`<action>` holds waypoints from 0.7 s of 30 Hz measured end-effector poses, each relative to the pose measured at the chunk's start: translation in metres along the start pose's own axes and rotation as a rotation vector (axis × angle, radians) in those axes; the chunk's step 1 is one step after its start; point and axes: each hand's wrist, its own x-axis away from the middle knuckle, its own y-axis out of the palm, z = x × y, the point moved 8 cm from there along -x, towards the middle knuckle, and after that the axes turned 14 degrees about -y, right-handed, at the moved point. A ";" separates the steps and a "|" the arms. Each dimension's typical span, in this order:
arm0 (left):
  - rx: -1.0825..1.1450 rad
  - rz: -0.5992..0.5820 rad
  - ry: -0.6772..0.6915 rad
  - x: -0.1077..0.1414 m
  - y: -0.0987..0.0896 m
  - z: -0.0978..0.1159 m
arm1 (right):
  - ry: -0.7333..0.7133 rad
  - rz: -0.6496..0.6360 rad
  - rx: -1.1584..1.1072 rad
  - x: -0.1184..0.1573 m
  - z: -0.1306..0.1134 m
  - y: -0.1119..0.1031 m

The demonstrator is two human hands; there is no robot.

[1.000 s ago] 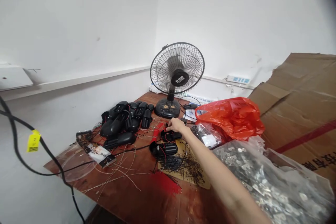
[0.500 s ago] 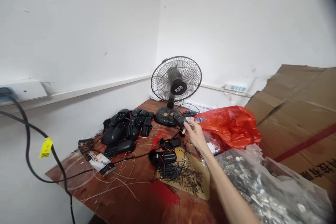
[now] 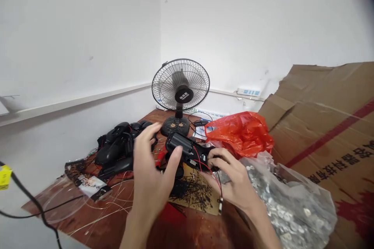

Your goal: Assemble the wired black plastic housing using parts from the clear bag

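Note:
My right hand (image 3: 233, 181) holds a black plastic housing (image 3: 188, 151) with red and black wires trailing from it, lifted above the table. My left hand (image 3: 152, 175) is raised beside it with fingers spread, its thumb touching the housing's left end. Below the hands lies a yellow card with a heap of small black screws (image 3: 195, 192). A pile of similar black housings (image 3: 119, 146) sits to the left on the red-brown table (image 3: 96, 218).
A black desk fan (image 3: 180, 91) stands at the table's back corner. A red plastic bag (image 3: 239, 132) and a clear bag of metal parts (image 3: 289, 202) lie to the right, against flattened cardboard (image 3: 327, 124). Loose wires and a black cable (image 3: 26, 202) cross the left side.
My right hand picked a black housing off the table near the fan and drew it toward me. My left hand came into view and met it. The camera shifted right.

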 end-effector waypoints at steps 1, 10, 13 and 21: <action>-0.037 -0.015 -0.009 -0.008 0.008 0.000 | -0.004 -0.030 0.002 0.001 0.001 -0.002; -0.187 -0.602 -0.075 -0.054 0.099 -0.007 | 0.025 0.022 0.177 0.011 0.038 -0.034; -0.164 -0.537 -0.043 -0.059 0.111 -0.014 | 0.076 0.089 0.188 0.013 0.048 -0.042; 0.135 -0.269 -0.161 -0.069 0.128 -0.048 | 0.428 0.608 -0.094 0.041 0.098 -0.057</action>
